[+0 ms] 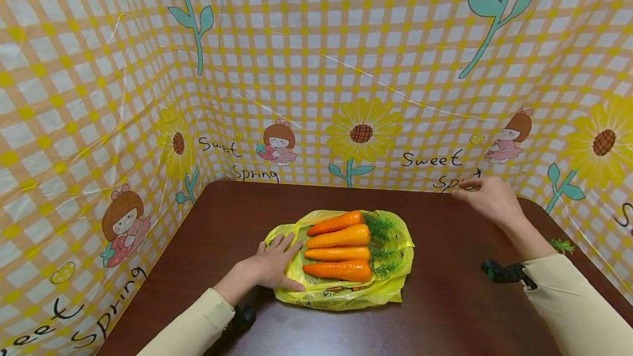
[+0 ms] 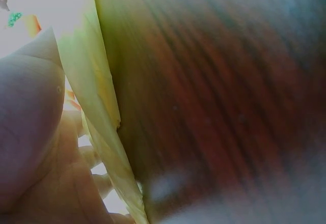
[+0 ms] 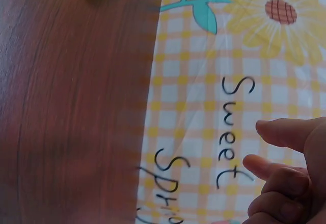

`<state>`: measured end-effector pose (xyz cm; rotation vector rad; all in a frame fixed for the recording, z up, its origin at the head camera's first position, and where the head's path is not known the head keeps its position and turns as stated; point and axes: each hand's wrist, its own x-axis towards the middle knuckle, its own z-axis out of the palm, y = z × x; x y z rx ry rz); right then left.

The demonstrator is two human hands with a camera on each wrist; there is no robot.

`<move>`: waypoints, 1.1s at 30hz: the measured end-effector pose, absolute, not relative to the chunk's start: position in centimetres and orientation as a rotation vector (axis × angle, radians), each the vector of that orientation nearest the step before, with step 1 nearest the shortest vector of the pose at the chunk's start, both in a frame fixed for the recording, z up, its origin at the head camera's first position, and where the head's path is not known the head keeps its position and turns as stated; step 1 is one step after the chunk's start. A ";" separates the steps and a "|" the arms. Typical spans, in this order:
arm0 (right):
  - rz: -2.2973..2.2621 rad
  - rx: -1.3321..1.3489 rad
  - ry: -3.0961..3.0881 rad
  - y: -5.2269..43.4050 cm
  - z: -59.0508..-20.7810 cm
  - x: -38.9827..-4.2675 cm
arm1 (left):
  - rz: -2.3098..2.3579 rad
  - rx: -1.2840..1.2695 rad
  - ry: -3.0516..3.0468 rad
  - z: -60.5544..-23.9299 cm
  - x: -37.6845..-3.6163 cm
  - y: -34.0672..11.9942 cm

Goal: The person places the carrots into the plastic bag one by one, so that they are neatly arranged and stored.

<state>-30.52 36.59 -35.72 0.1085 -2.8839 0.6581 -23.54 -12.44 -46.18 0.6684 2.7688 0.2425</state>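
While left hand (image 1: 269, 268) presses bag (image 1: 390, 287): 4 carrots (image 1: 341, 253), 1 bag.

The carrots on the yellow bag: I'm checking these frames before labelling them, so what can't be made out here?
- Head view: the print on the yellow bag is too small to read.
- Left wrist view: the table is blurred; the left hand hides most of the carrots.
- Right wrist view: the right hand is cut by the frame edge; whether it touches the backdrop is unclear.

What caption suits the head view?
Left hand rests on a yellow plastic bag bearing four carrots; right hand near the backdrop.
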 end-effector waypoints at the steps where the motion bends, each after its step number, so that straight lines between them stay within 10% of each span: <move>1: 0.666 0.090 -2.886 36.8 -35.8 -30.5 | 0.243 0.669 2.773 -46.2 -23.5 -12.4; 33: 0.697 -0.222 -2.856 44.5 -39.5 -31.4 | 0.228 0.655 2.773 -45.8 -23.7 -12.9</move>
